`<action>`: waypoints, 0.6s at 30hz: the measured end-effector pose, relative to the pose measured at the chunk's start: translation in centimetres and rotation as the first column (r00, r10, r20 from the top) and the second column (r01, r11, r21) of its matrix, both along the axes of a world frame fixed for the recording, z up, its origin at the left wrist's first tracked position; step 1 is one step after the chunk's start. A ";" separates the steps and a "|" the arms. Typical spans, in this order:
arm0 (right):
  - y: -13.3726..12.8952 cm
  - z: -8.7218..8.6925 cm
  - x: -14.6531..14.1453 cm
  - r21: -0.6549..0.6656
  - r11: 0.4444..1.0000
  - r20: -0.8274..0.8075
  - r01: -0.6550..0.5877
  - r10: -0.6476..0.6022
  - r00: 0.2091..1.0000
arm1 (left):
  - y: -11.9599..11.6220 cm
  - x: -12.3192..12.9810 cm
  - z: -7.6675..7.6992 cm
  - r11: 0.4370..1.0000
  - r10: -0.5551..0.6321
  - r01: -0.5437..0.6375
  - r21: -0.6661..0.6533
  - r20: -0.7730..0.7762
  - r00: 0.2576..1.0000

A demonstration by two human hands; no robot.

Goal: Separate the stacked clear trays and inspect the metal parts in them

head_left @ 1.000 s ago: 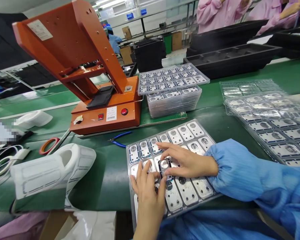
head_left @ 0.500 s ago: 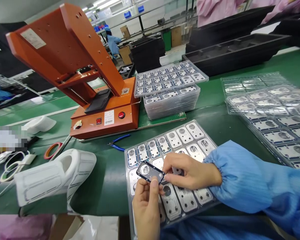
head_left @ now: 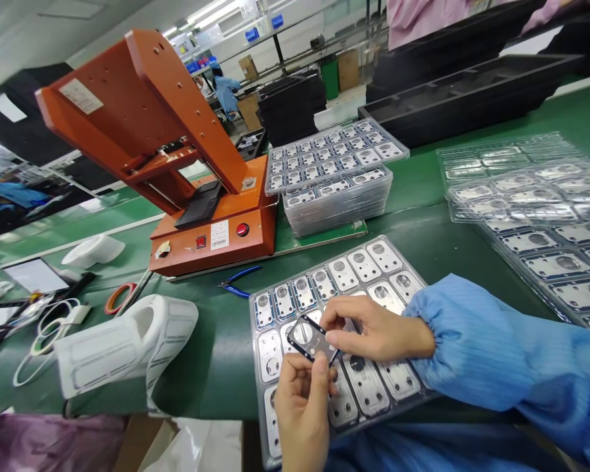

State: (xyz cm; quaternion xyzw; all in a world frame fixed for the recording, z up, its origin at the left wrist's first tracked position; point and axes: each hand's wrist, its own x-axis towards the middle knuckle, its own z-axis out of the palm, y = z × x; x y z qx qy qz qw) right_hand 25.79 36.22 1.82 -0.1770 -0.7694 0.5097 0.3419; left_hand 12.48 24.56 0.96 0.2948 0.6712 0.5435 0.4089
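on the green worktop (head_left: 216,354) an orange press machine (head_left: 196,164) is seen at the back, a stack of filled trays (head_left: 334,183) just beside it. nearer, a clear parts tray (head_left: 388,275) is laid under both hands. a small dark frame part (head_left: 309,339) is held above that tray: the left hand (head_left: 302,400) is closed on its lower edge in a pinch grip, the right hand (head_left: 373,334) pinched on its upper corner.
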 end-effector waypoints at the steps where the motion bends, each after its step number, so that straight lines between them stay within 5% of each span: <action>1: 0.1 0.0 0.0 -0.014 1.000 0.004 0.012 -0.012 1.000 | 0.0 0.3 0.2 1.000 0.003 -0.003 -0.008 -0.007 1.000; 12: 0.3 0.0 0.0 -0.229 0.973 0.016 0.024 -0.021 1.000 | -0.5 1.2 0.3 0.995 -0.081 0.084 -0.055 0.069 0.994; 18: 0.3 -0.3 0.0 -0.195 0.981 0.029 -0.026 0.032 0.999 | -0.2 0.1 -0.1 0.999 -0.011 0.015 0.034 -0.108 0.994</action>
